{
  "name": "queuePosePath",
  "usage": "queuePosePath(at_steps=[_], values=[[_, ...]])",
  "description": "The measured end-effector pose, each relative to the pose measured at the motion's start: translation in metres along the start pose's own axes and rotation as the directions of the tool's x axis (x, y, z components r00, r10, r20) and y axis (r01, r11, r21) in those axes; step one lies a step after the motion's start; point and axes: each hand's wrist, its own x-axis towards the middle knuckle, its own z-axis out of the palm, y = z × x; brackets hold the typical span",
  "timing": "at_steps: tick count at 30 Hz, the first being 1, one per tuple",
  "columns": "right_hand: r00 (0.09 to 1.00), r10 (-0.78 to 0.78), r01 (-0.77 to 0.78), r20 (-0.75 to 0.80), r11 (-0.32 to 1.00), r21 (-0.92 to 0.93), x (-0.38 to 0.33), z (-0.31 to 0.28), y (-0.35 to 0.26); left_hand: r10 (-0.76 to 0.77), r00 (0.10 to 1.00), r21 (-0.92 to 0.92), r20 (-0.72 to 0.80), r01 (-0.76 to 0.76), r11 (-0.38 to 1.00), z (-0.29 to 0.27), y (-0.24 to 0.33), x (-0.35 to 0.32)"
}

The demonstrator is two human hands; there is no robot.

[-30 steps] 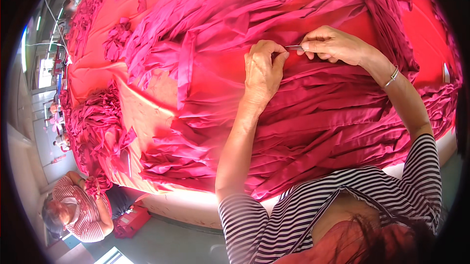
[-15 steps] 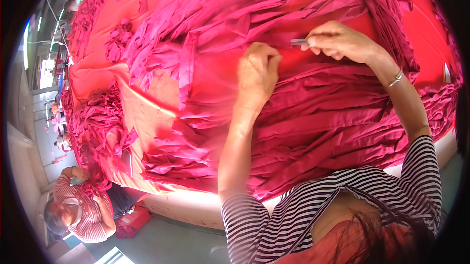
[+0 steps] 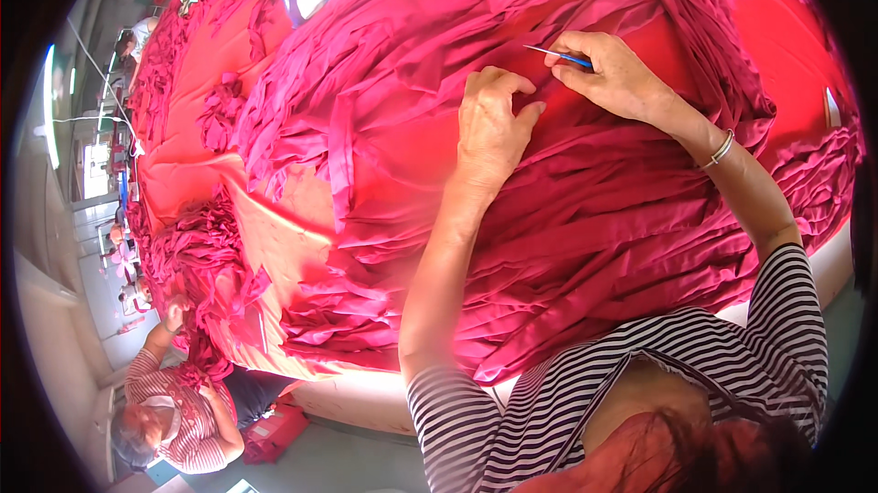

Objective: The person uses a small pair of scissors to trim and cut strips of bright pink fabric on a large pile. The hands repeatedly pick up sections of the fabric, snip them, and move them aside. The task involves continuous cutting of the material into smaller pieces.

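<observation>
The right hand (image 3: pixel 608 77) pinches a slim silver-and-blue tool (image 3: pixel 576 60), tip pointing left; the left hand (image 3: pixel 494 123), just left, has thumb and finger parted. Beneath, crumpled crimson fabric (image 3: pixel 585 209) lies across a pale-edged counter (image 3: pixel 366 399) above greenish floor (image 3: pixel 352 456).

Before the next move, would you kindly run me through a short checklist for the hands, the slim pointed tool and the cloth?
1. Right hand holding the slim blue-handled pointed tool: ok.
2. Tool's metal tip apart from the left hand: ok, a gap shows between them.
3. Left thumb and forefinger pinched together: not ok, their tips are parted.
4. Crimson fabric strips lying smooth: not ok, they are bunched and folded.
5. Metal tip clear of the fabric beneath: cannot tell, this view does not settle its height.
6. Co-worker away from the tool: ok, over at lower left.
</observation>
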Motion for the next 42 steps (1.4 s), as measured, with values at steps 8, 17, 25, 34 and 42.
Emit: queuePosePath(at_steps=[8, 17, 25, 34, 42], values=[[0.998, -0.066, 0.066, -0.005, 0.998, 0.009, -0.028, -0.013, 0.000, 0.107, 0.978, 0.025, -0.179, -0.104, 0.994, 0.014, 0.000, 0.000], [0.978, -0.159, 0.161, -0.136, 0.987, 0.007, -0.035, -0.002, 0.001, -0.251, 0.967, -0.378, -0.041, 0.217, 0.900, 0.012, 0.008, -0.008], [0.982, -0.153, 0.145, -0.114, 0.987, -0.076, -0.043, 0.010, -0.004, -0.301, 0.949, -0.391, -0.090, 0.244, 0.887, 0.014, 0.008, -0.013], [0.987, -0.148, 0.137, -0.060, 0.978, -0.159, -0.039, 0.010, -0.011, -0.308, 0.945, -0.385, -0.106, 0.247, 0.889, 0.015, 0.008, -0.015], [0.989, -0.062, 0.058, -0.138, 0.998, -0.035, -0.037, 0.003, -0.007, -0.311, 0.944, -0.352, -0.111, 0.255, 0.901, 0.015, 0.006, -0.016]])
